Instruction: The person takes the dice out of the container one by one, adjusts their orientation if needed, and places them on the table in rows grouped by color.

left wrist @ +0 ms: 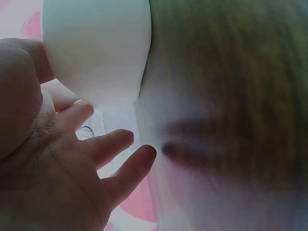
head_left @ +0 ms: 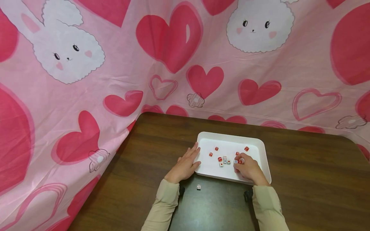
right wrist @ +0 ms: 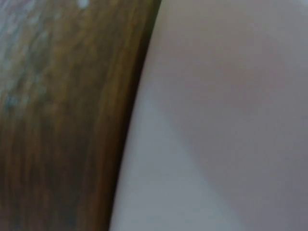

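A white tray point(head_left: 206, 167) on the table holds several small red and white dice. At its left side lies my left hand point(head_left: 185, 163), fingers straight along the rim; in the left wrist view this hand point(left wrist: 62, 154) has its fingers spread beside the tray's wall point(left wrist: 98, 48). Inside the tray on the right, my right hand point(head_left: 248, 167) curls thumb and fingers around a white die point(head_left: 235, 162) and a red die point(head_left: 240, 161). Left of them cluster white dice point(head_left: 225, 161) and a red die point(head_left: 220, 159). The right wrist view shows only tray point(right wrist: 168, 183) and table.
Other red dice lie farther back in the tray, one of them point(head_left: 246, 149) near the right. A white die point(head_left: 198, 187) sits outside, in front of the tray. Pink heart-patterned cloth point(head_left: 173, 93) hangs behind and left of the brown table point(head_left: 312, 166).
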The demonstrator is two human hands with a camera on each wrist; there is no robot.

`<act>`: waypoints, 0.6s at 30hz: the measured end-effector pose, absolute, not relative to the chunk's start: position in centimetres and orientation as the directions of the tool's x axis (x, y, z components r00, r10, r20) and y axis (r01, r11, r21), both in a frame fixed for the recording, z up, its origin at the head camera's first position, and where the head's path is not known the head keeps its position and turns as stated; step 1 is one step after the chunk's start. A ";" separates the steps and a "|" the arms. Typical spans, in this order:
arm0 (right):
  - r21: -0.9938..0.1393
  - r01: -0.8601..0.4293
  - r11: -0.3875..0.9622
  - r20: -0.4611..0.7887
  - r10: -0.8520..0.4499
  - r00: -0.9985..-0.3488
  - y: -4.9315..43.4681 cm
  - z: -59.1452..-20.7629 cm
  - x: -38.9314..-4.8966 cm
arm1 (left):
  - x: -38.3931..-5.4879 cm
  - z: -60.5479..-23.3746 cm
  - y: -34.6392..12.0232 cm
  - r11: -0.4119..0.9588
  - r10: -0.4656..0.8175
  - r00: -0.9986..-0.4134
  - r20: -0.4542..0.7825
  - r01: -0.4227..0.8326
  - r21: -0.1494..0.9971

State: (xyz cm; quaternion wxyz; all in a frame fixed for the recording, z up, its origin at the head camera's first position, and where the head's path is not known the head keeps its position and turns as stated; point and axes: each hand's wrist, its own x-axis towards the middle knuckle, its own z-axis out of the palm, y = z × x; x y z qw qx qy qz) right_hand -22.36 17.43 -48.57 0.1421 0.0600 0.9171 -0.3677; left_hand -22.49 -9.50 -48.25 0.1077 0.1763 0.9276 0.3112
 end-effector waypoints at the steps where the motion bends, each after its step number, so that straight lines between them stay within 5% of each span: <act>1: -0.656 0.214 0.724 -0.304 0.006 -0.953 17.4 -48.6 -22.3 | -22.5 -48.3 -9.5 0.744 0.395 -0.914 -0.089 0.261 0.615; 18: -0.653 0.193 0.732 -0.281 0.002 -0.960 17.3 -48.6 -22.1 | -22.5 -48.5 -9.6 0.754 0.399 -0.913 -0.089 0.271 0.599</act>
